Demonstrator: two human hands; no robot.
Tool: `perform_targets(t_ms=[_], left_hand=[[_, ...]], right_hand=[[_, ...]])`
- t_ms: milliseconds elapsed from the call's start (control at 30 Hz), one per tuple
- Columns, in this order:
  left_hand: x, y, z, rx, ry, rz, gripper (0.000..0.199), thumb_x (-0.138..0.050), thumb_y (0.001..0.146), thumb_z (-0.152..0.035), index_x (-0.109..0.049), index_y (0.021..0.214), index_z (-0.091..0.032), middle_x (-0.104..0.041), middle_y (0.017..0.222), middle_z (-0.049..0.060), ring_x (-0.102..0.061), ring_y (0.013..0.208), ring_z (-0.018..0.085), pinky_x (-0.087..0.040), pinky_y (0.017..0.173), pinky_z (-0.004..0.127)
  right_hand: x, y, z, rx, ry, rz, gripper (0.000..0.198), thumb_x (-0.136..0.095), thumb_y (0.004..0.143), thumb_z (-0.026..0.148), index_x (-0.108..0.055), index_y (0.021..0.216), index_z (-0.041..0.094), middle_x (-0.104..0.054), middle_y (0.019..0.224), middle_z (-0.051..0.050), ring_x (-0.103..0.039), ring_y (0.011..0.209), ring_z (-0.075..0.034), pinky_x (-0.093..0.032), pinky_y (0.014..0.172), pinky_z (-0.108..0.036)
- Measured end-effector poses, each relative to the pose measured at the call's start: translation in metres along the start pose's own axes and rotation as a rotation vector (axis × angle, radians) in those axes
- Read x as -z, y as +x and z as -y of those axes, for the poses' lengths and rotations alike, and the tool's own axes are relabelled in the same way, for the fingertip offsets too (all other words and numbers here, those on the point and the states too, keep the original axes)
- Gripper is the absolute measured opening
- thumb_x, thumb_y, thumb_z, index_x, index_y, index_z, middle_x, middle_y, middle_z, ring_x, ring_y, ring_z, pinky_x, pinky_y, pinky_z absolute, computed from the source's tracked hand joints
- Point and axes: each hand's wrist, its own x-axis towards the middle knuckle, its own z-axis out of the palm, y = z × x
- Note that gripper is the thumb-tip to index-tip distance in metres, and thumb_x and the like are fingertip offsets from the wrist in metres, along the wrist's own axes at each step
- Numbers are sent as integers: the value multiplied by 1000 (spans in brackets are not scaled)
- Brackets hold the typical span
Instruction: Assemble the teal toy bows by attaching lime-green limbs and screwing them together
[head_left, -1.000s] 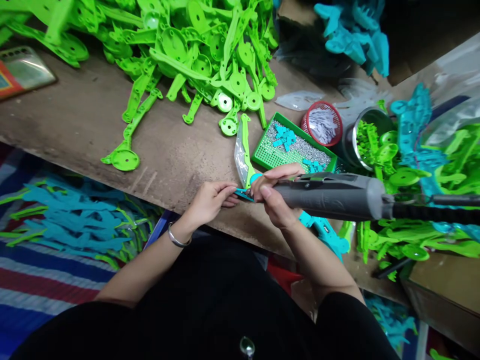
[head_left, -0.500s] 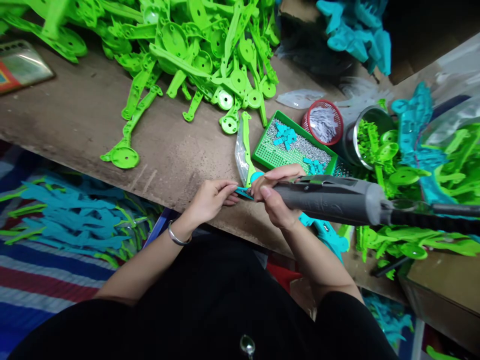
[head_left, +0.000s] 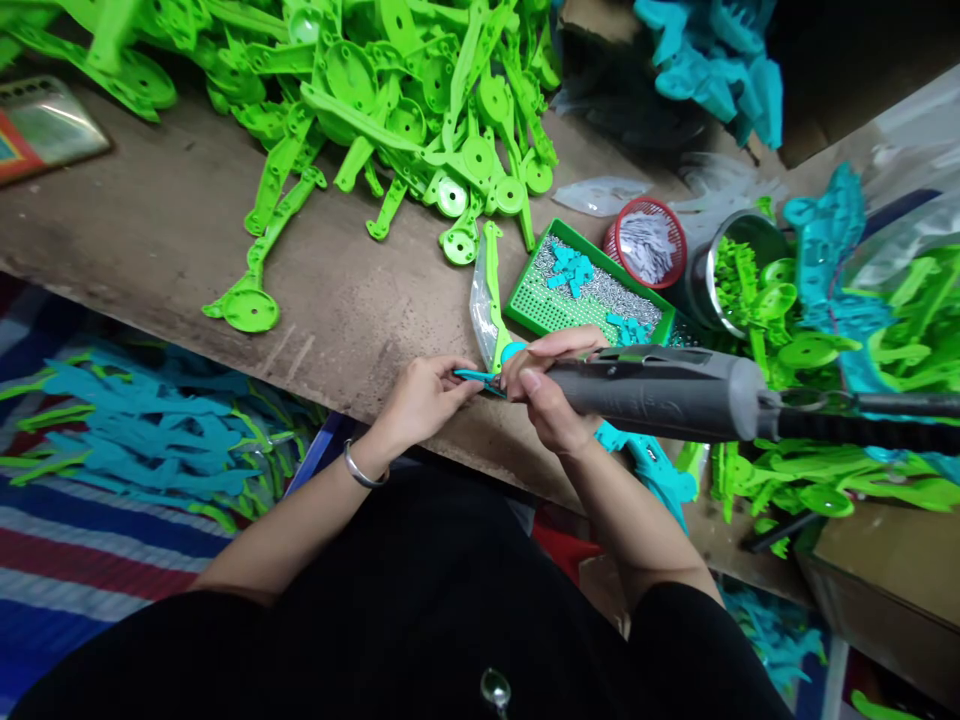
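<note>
Currently, left hand (head_left: 421,402): pinching a thin teal plastic piece (head_left: 471,375) between thumb and fingers.
Right hand (head_left: 547,388): wrapped around the front of a grey power screwdriver (head_left: 660,392), whose body extends toward three o'clock; the fingers hide its tip.
Teal plastic piece: between both hands, at nine o'clock from the right hand and near its fingertips; whether the tool touches it cannot be told.
Green perforated tray (head_left: 536,301): at one o'clock from the right hand, holding small silvery hardware and two clusters of little teal parts.
Red basket (head_left: 611,246): just beyond, also toward one o'clock, containing pale strips.
Metal canister (head_left: 697,275): at two o'clock, with small lime-green parts inside.
</note>
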Motion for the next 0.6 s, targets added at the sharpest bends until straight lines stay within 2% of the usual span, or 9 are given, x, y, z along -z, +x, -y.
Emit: perform_targets(t_ms=[300,600], left_hand=[[-2,2,3,-18,13,-30,34,-76,81,-46,-76,101,-18,-78,83,6,-74,73,19,-60,71,29],[-2,2,-2,-15,16,-15,31,-74,83,-43,-76,100,-17,-78,81,7,-74,72,19,-60,71,29]], right_hand=[[0,2,11,26,-10,-24,22,-67,89,31,-56,108,32,-57,61,8,-60,51,-15,-53,53,-34],[0,-2,0,25,40,-11,24,-67,89,25,-57,110,31,-58,63,8,-62,54,-15,-52,54,-33]])
